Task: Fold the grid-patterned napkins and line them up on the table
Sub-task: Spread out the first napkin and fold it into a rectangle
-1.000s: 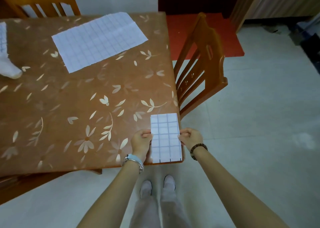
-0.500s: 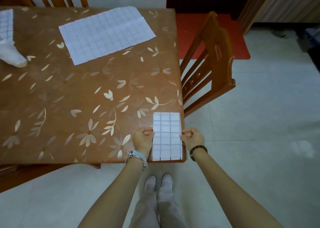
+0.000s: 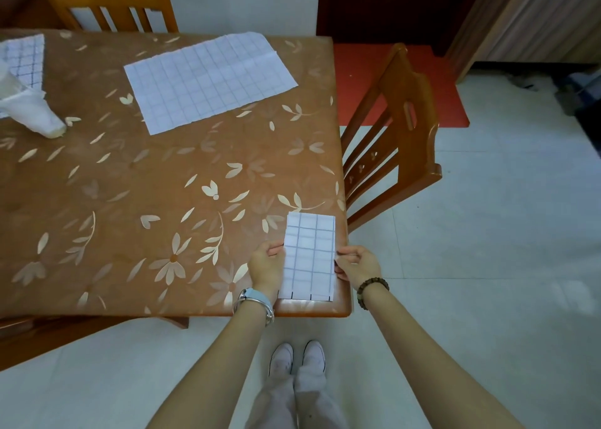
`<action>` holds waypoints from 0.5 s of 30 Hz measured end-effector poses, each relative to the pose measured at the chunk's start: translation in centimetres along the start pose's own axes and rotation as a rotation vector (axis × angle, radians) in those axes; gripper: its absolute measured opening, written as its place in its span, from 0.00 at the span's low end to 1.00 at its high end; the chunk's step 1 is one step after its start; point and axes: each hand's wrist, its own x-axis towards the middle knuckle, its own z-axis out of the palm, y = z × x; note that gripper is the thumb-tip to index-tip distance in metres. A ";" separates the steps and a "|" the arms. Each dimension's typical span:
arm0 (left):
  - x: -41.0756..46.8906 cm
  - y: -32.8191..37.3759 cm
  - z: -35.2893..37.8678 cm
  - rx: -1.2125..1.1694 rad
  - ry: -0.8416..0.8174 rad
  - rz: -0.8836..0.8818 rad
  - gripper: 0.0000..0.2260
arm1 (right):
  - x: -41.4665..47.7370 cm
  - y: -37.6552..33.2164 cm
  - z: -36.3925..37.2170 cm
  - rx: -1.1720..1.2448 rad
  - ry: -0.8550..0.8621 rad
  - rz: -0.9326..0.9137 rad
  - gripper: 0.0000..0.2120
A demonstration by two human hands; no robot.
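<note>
A folded grid-patterned napkin (image 3: 309, 255) lies as a narrow strip at the near right corner of the brown flowered table (image 3: 162, 201). My left hand (image 3: 267, 266) pinches its left edge, and my right hand (image 3: 357, 263) pinches its right edge, both about halfway along. A large unfolded grid napkin (image 3: 208, 78) lies flat at the far middle of the table. Part of another grid napkin (image 3: 24, 58) shows at the far left edge.
A crumpled white cloth or paper (image 3: 29, 109) sits at the far left. One wooden chair (image 3: 393, 135) stands at the table's right side, another chair (image 3: 107, 2) at the far side. A red mat (image 3: 390, 83) lies on the tiled floor.
The view has shifted so the table sits lower and more of its far side shows. Both hands stay on the edges of the folded napkin, which keeps its place at the corner.
</note>
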 end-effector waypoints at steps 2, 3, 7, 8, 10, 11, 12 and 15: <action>-0.1 0.1 0.0 -0.008 0.008 -0.008 0.07 | -0.1 -0.1 0.0 0.001 -0.002 0.003 0.09; -0.1 0.0 -0.1 -0.019 0.012 -0.016 0.07 | -0.1 -0.2 0.0 -0.001 -0.001 0.003 0.09; -0.3 -0.2 -0.9 -0.100 0.014 -0.063 0.06 | -0.5 -1.2 -0.4 0.026 0.008 -0.004 0.07; -0.4 -0.1 -1.3 -0.119 0.017 -0.065 0.06 | -0.8 -1.7 -0.5 0.045 0.002 -0.011 0.06; -1.0 1.0 -2.3 -0.179 0.015 -0.037 0.06 | -1.4 -3.0 -0.4 0.096 -0.026 -0.029 0.06; -1.2 1.7 -2.9 -0.217 0.007 -0.014 0.07 | -1.5 -3.7 -0.2 0.122 -0.048 -0.036 0.07; -1.5 2.3 -3.5 -0.249 0.002 0.003 0.08 | -1.7 -4.3 0.1 0.136 -0.071 -0.046 0.08; -2.1 3.9 -5.8 -0.314 0.009 0.025 0.11 | -2.3 -6.1 1.2 0.149 -0.139 -0.084 0.11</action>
